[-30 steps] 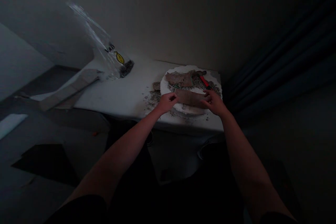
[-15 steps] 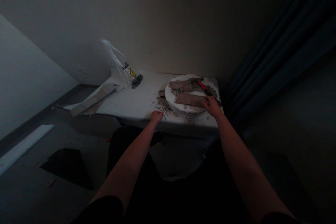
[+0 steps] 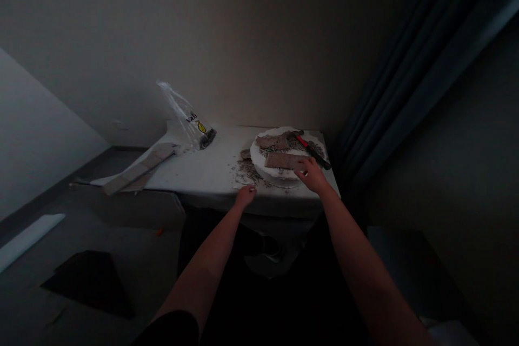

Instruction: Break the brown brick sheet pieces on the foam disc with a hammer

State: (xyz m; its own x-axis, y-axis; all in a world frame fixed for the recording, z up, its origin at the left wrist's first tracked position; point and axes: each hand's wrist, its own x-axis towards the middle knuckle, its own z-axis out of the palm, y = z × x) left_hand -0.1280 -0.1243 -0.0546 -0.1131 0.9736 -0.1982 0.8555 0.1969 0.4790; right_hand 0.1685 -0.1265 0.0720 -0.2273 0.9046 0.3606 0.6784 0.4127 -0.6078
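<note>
My left hand (image 3: pixel 245 195) is curled closed at the front edge of the white-covered table (image 3: pixel 206 173). What its fingers hold, if anything, is too small to make out. Above the near side of a round white block (image 3: pixel 265 174), my right hand (image 3: pixel 312 175) has its fingers apart, by the right end of a flat brown piece (image 3: pixel 281 160). Behind lies a second brown piece (image 3: pixel 272 142). A hammer (image 3: pixel 312 150) with a red and black handle rests on the block's right part. Thin dark bits, like nails (image 3: pixel 249 172), are strewn beside the block.
A clear plastic bag (image 3: pixel 184 111) with dark contents stands at the table's left. Cardboard strips (image 3: pixel 140 170) lie across the left end. A dark curtain (image 3: pixel 397 75) hangs on the right. A black sheet (image 3: pixel 89 281) and a white strip (image 3: pixel 30 240) lie on the floor.
My right hand has shifted left and back towards me, off the brown piece's right end. My left hand stays low by the table edge. The view has tilted slightly.
</note>
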